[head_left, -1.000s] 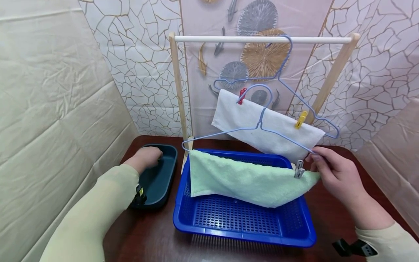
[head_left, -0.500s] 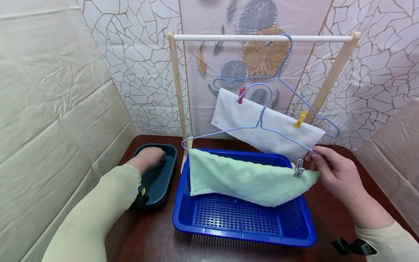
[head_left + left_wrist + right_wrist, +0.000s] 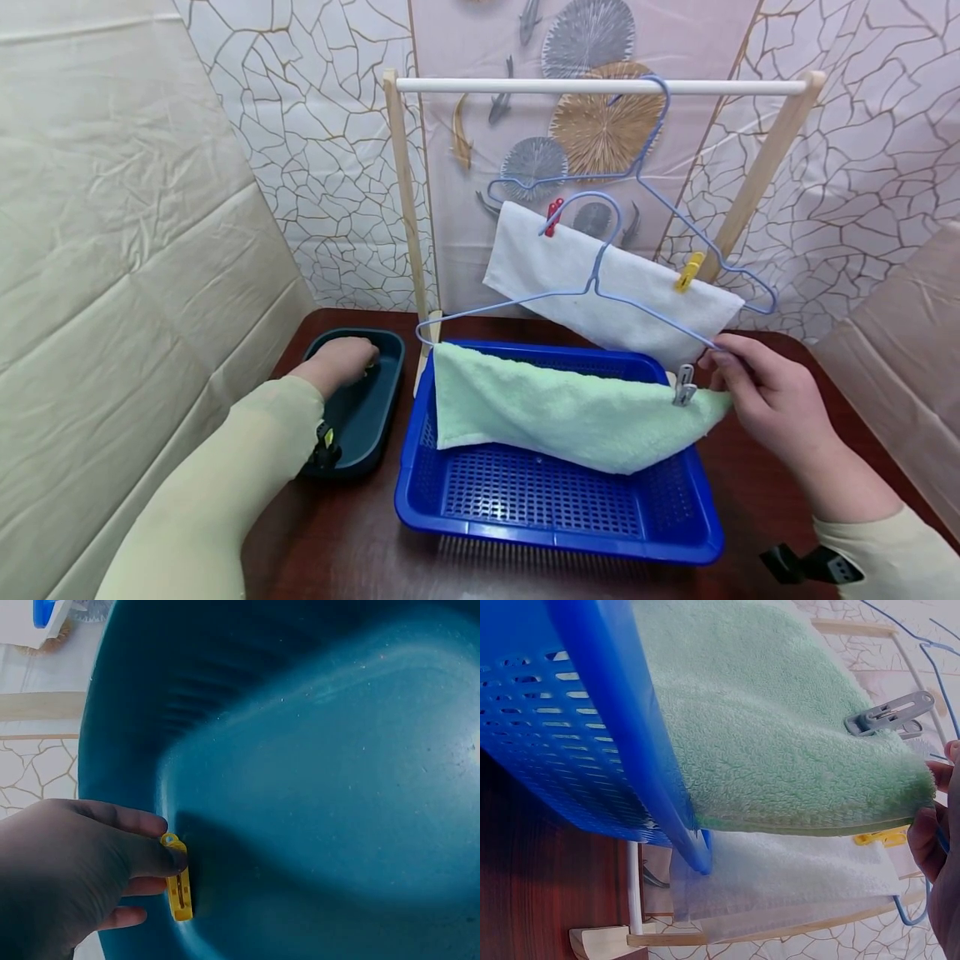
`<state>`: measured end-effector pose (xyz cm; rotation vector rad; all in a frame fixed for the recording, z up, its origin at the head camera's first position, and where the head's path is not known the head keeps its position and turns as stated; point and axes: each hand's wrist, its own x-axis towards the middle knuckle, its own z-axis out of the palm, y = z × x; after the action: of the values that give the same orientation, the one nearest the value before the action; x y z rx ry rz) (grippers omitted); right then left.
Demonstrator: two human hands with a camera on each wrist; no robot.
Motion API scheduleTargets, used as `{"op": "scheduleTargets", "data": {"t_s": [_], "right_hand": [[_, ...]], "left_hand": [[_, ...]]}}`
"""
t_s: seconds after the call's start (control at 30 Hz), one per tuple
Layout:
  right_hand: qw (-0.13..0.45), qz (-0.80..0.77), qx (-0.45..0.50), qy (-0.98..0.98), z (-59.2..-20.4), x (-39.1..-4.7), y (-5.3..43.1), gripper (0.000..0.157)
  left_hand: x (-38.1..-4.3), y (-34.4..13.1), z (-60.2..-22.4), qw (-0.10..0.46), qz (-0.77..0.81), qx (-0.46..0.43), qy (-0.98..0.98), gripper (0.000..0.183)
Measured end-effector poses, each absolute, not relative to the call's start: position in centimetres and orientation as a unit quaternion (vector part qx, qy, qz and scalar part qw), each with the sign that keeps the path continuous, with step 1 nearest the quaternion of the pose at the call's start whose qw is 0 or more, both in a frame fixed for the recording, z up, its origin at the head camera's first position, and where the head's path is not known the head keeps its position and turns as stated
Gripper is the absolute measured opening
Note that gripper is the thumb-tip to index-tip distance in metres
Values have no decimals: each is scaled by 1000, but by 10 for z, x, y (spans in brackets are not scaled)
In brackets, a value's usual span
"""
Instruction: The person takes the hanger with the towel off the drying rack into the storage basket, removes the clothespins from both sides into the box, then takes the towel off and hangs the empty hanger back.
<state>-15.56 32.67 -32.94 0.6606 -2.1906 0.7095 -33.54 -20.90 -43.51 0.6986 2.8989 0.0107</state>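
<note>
In the head view my left hand (image 3: 339,365) reaches into a dark teal tray (image 3: 367,446) on the left. The left wrist view shows its thumb and forefinger pinching a yellow clothespin (image 3: 181,892) by the tray's wall. My right hand (image 3: 783,404) grips the right end of a blue wire hanger (image 3: 517,302), along with the corner of a light green towel (image 3: 555,408). A grey clothespin (image 3: 684,388) clips this towel near that hand. The towel hangs from the hanger over a blue perforated basket (image 3: 555,537).
Behind the basket stands a rack with a white bar (image 3: 480,86) and wooden posts. A second blue hanger (image 3: 675,215) hangs there, carrying a white towel (image 3: 600,279) with a red clothespin (image 3: 553,218) and a yellow one. Fabric walls enclose the brown table (image 3: 337,533).
My left hand, blurred a second ago, has shifted slightly right inside the tray and is now steady. My right hand, the hanger and the green towel have stayed nearly still.
</note>
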Motion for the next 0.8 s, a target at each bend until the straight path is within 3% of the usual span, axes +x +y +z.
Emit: {"op": "scheduleTargets", "data": {"t_s": [0.33, 0.8], "right_hand": [[363, 272, 255, -854, -328, -155, 327, 21], [366, 274, 259, -851, -329, -156, 326, 21]], "left_hand": [[-334, -206, -430, 91, 1, 230, 969, 32], [-331, -207, -416, 81, -16, 229, 970, 9]]}}
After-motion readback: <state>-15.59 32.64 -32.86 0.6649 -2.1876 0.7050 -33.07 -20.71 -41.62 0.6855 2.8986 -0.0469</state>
